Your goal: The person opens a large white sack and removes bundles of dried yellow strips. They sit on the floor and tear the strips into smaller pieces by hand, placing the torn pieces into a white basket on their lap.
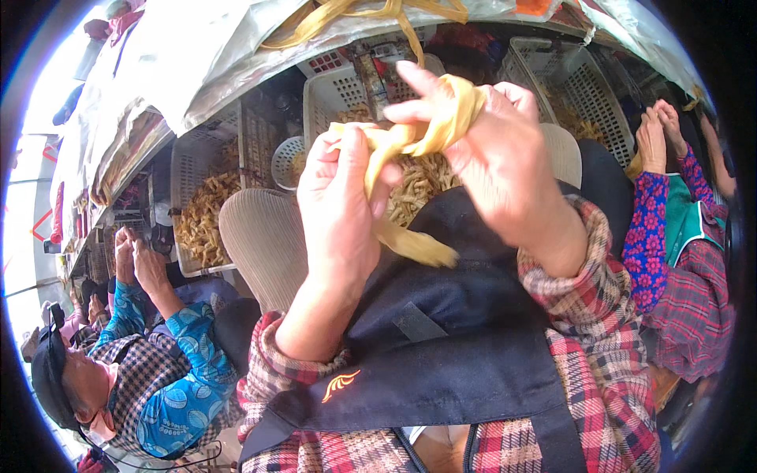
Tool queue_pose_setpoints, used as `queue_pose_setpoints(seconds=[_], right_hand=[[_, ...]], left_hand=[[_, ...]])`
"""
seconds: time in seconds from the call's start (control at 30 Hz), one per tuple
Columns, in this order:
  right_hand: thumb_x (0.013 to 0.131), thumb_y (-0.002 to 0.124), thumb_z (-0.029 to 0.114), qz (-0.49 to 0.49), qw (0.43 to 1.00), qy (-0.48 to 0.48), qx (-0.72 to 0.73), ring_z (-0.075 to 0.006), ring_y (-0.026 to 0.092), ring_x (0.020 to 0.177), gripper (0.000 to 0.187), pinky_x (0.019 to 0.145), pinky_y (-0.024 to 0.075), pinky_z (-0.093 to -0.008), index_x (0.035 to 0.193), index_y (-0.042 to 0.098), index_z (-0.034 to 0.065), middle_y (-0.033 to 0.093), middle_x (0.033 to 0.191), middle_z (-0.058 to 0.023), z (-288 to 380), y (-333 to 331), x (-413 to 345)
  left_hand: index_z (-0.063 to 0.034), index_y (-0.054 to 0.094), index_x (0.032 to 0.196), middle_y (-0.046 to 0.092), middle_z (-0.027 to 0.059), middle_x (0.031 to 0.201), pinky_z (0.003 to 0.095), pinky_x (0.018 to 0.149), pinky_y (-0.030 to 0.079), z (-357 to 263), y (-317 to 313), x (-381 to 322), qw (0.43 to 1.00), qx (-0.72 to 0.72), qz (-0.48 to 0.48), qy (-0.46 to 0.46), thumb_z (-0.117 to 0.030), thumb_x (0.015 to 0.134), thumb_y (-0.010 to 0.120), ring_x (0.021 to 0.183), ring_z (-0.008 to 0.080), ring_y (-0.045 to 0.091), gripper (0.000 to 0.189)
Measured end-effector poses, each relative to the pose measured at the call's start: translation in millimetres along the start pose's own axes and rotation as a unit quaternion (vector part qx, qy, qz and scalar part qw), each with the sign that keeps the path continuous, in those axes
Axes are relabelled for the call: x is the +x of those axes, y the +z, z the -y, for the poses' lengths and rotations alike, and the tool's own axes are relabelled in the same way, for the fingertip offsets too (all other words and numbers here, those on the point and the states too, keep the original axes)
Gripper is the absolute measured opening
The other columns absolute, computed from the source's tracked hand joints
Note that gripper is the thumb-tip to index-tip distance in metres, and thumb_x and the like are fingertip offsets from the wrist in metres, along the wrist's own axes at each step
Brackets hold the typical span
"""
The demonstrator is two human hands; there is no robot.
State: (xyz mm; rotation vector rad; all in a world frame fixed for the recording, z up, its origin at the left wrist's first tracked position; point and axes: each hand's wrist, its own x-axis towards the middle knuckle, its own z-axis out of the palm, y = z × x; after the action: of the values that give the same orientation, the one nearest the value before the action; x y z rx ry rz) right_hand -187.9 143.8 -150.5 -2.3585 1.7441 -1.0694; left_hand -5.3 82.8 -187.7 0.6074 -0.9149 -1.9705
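A pale yellow, flat flexible strip (417, 245) is looped and crossed between my two hands. My left hand (340, 195) pinches one part of it between thumb and fingers, and a loose end hangs below over the dark apron. Around the fingers of my right hand (502, 154) the strip forms a loop; thumb and forefinger reach out to the left, apart. Below and behind the hands lies a heap of similar yellowish knotted pieces (417, 183), partly hidden by my hands. More long yellow strips (331, 18) lie on the plastic-covered table above.
A white plastic basket (207, 269) with knotted pieces stands at the left, beside a small round basket (278, 162). Another basket (618, 127) is at the upper right. The plastic-covered table edge (236, 88) crosses above. Co-workers sit close on both sides, a blue sleeve (189, 366) at left.
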Motion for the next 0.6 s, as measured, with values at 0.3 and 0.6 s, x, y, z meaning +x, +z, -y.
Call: queue_pose_setpoints(seconds=[0.3,0.6], right_hand=[[0.079,0.069,0.013,-0.071,0.996,-0.054,-0.017,-0.0297,0.062,0.070,0.020,0.064,0.0527,-0.0380,0.097,0.069,0.0037,0.064,0.078,-0.0123,2,-3,2],[0.105,0.050,0.030,-0.022,0.469,0.303,0.830,-0.0059,0.034,0.051,0.029,0.046,0.0253,-0.0197,0.103,0.061,0.0034,0.060,0.075,-0.0019,-12,-5,-14]], left_hand=[[-0.0015,0.056,0.107,0.071,0.0144,0.083,0.0286,0.067,0.053,-11,51,-19,0.851,0.504,-0.085,0.121,-0.017,0.095,0.069,0.075,0.0149,0.069,0.023],[-0.0007,0.062,0.114,0.037,-0.0101,0.066,0.0203,0.048,0.020,-5,23,-62,0.965,0.146,0.019,-0.215,-0.034,0.106,0.049,0.054,0.0020,0.029,0.036]])
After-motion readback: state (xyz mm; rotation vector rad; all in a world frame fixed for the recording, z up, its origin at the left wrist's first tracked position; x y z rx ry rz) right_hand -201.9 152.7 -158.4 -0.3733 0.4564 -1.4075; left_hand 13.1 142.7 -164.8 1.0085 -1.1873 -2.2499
